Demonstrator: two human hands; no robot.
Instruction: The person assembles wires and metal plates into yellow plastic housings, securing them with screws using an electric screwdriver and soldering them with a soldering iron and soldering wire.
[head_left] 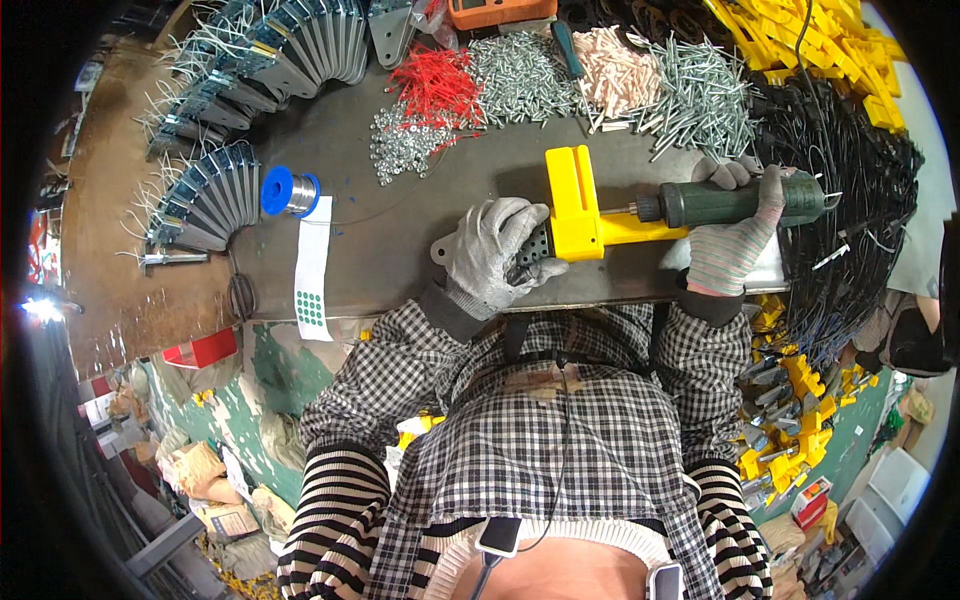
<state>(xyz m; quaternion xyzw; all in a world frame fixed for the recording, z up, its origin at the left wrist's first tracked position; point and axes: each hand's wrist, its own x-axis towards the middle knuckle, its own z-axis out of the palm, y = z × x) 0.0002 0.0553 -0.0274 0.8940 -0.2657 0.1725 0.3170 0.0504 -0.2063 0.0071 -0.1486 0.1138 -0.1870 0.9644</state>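
Note:
My left hand [497,255], in a grey work glove, is closed around a dark perforated part with a grey metal tab at its left end. That part meets a yellow plastic housing [573,205] lying on the bench. My right hand [735,235], gloved too, wraps round a dark green electric screwdriver [735,202] held level. Its bit points left and reaches the housing's right side, above a yellow arm that runs toward my right hand. Whether the bit sits on a screw cannot be made out.
Behind my hands lie piles of red pieces [437,84], nuts [405,140], screws [522,75] and pale sleeves [615,72]. Black cables [840,200] and yellow parts [830,45] fill the right. Solder spool [290,191], sticker strip [313,265] and stacked metal parts [210,200] are left.

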